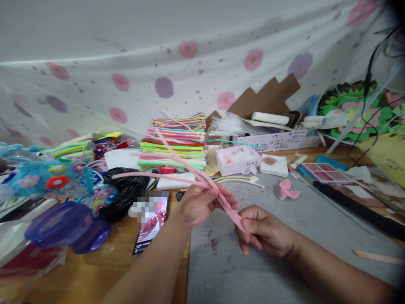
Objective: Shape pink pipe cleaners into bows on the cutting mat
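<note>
A bundle of pink pipe cleaners (225, 202) runs slantwise between my two hands, over the grey cutting mat (218, 274). My left hand (202, 202) is closed around its middle, thumb on top. At the lower end, my right hand (264, 230) pinches the bundle between thumb and fingers. Beyond my left hand the upper ends fan out, one pointing left and others up toward the back. A pink three-lobed fuzzy piece (288, 189) lies on the mat, right of and beyond my right hand.
Stacked colourful pipe cleaners (174, 145) stand at the back. A phone (152, 223) lies left of my left hand, near a purple plastic container (60, 223) and black bag (122, 190). A white box (236, 160) and a palette (325, 172) sit behind and right.
</note>
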`<state>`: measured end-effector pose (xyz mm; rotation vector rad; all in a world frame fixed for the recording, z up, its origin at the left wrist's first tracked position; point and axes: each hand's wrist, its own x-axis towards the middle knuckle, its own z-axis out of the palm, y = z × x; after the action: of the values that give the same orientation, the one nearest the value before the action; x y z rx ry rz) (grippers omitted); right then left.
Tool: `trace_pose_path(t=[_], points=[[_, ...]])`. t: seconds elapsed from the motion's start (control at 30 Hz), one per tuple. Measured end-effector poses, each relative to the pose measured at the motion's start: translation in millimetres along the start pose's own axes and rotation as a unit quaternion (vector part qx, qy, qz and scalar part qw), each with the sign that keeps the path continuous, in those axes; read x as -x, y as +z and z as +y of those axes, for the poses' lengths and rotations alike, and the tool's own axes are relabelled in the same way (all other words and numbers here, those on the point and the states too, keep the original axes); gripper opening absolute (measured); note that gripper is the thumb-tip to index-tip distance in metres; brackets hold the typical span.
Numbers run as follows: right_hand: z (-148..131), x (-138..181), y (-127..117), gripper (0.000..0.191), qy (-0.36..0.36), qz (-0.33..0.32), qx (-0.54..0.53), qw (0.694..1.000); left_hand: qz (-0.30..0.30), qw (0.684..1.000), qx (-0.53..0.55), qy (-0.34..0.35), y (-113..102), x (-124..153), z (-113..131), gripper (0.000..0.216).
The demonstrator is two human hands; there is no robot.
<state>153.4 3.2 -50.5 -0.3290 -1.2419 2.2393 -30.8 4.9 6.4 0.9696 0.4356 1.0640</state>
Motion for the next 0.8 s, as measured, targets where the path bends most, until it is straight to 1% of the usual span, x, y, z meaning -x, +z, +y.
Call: trace_pose_path(t=[0.07,0.13,0.23,0.33,0.4,0.47,0.57,0.7,0.8], points=[[0,-1,-1,0.035,0.004,0.009,0.004,1.0,-0.004,1.0,0.011,0.011,0,-1,-1,0.023],[0,-2,-2,0.034,0.002,0.025,0.008,1.0,-0.009,0.999,0.025,0.037,2,-2,-4,0.024],[0,-4,-1,0.033,-0.02,0.044,0.003,0.999,-0.007,0.998,0.04,0.057,4,-4,-9,0.028],[-2,-6,2,0.032,-0.048,0.055,-0.011,0.997,0.003,0.999,0.018,0.036,4,-6,-14,0.032],[-4,-7,4,0.031,-0.058,0.067,-0.024,0.996,0.011,1.0,-0.013,0.022,3,-6,-15,0.028],[-5,-8,4,0.029,-0.062,0.078,-0.037,0.994,0.007,0.999,-0.038,0.011,1,-6,-15,0.025],[-5,-7,4,0.029,-0.064,0.083,-0.042,0.994,0.002,0.998,-0.062,0.01,0,-6,-15,0.024],[-2,-7,3,0.031,-0.055,0.092,-0.012,0.994,0.043,0.996,-0.074,0.031,6,-7,-16,0.022],[-1,-8,1,0.033,-0.048,0.111,0.036,0.992,0.096,0.993,-0.049,0.044,15,-7,-17,0.022]])
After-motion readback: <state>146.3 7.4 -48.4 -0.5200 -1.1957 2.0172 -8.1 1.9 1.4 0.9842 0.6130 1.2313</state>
